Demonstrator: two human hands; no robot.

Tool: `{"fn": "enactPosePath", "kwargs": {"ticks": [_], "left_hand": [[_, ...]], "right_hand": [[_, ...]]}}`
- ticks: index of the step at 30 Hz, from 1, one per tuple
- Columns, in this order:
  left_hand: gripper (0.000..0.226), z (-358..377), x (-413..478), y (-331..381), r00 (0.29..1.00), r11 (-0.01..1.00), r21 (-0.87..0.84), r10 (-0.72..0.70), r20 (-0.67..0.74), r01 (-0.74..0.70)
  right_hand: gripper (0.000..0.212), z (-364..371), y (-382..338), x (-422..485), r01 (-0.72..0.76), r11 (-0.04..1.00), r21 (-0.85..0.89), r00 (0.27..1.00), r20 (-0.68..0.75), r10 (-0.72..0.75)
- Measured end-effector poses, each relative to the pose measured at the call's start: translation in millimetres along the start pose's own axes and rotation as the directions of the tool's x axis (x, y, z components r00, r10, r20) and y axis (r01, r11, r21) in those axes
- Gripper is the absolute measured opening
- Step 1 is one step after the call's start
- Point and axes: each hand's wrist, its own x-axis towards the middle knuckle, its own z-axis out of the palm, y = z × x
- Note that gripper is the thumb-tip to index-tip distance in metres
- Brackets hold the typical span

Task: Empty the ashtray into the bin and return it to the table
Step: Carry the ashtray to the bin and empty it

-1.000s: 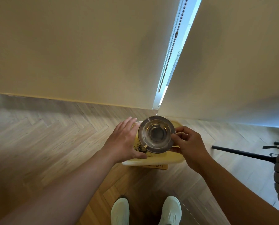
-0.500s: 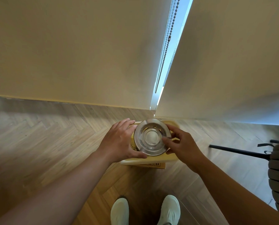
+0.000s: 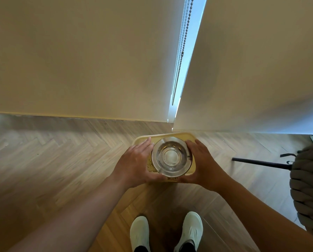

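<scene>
A: Where is the ashtray (image 3: 171, 156)?

B: We see it directly above the bin (image 3: 193, 167), held level between both hands, its shiny bowl facing up at us. The bowl looks clean inside.

A: And the hands?

B: The left hand (image 3: 136, 163) is on the ashtray's left side, the right hand (image 3: 202, 163) on its right side. We see the left fingers (image 3: 146, 144) laid flat along the rim and the thumb curled under the near edge. The right fingers (image 3: 192, 144) curve round the far right of the rim, thumb below. So both hands are gripping the ashtray.

A: What of the bin itself?

B: It is pale yellow and stands on the floor (image 3: 61, 160), just under the ashtray, close to the blinds (image 3: 79, 60). We make out dark specks inside the bin, left of the ashtray, in the gap by the left hand. We cannot tell what else lies in it, since the ashtray covers most of the opening.

A: Anything else round the bin?

B: Our white shoes (image 3: 140, 233) are on the floor nearer than the bin. A bead chain (image 3: 181, 51) hangs between the blinds beyond it. To the bin's right we see a grey woven seat (image 3: 308, 188) with a black leg (image 3: 261, 162).
</scene>
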Motion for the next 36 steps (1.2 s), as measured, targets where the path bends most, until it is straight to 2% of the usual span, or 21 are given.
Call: {"fn": "enactPosePath", "kwargs": {"ticks": [15, 23, 30, 36], "left_hand": [[0.115, -70.1, -71.0, 59.2, 1.000, 0.995, -0.095, 0.011, -0.007, -0.011], [0.118, -108.8, -124.0, 79.2, 1.000, 0.992, -0.123, -0.001, 0.024, 0.004], [0.117, -134.7, -158.8, 85.4, 0.999, 0.992, -0.118, 0.043, -0.010, -0.044], [0.111, -144.3, -174.5, 88.8, 0.986, 0.974, -0.149, 0.164, -0.039, -0.168]], "right_hand": [[0.103, -49.7, -88.0, -61.7, -0.086, 0.996, 0.007, 0.995, -0.051, 0.087], [0.106, -63.3, -143.8, -96.6, -0.134, 0.990, -0.051, 0.989, -0.073, 0.130], [0.101, -59.5, -187.6, -127.4, -0.156, 0.987, -0.040, 0.977, -0.155, 0.148], [0.098, -53.7, -212.9, -154.9, -0.213, 0.977, 0.003, 0.944, -0.255, 0.207]]}}
